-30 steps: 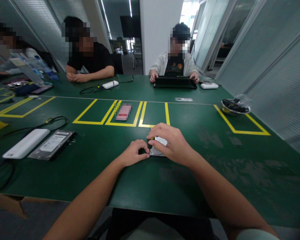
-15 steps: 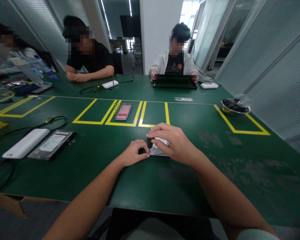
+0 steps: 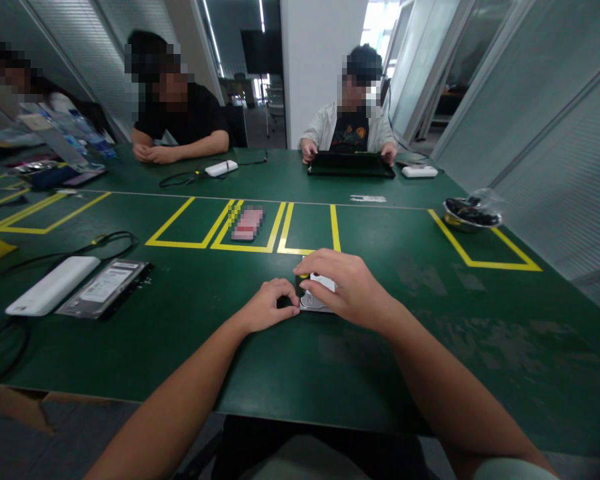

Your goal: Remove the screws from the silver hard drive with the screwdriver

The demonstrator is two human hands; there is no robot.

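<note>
A silver hard drive [image 3: 316,303] lies flat on the green table in front of me, partly covered by my right hand. With thumb and fingertips, my left hand [image 3: 267,307] pinches its left edge. My right hand [image 3: 350,283] arches over the drive and grips a stubby screwdriver [image 3: 300,287] by its dark handle, which has some yellow at the top. The screwdriver stands upright over the drive's left side; its tip is hidden.
Left of me lie another hard drive [image 3: 105,290], a white power bank [image 3: 54,285] and black cables. Yellow tape outlines and a pink phone-like object [image 3: 248,224] are ahead. A metal bowl [image 3: 473,217] with dark items stands at right. People sit opposite, one holding a black tray [image 3: 351,164].
The right fingers have shifted slightly on the screwdriver, and yellow now shows at the top of its handle. The left hand and the drive stay in place.
</note>
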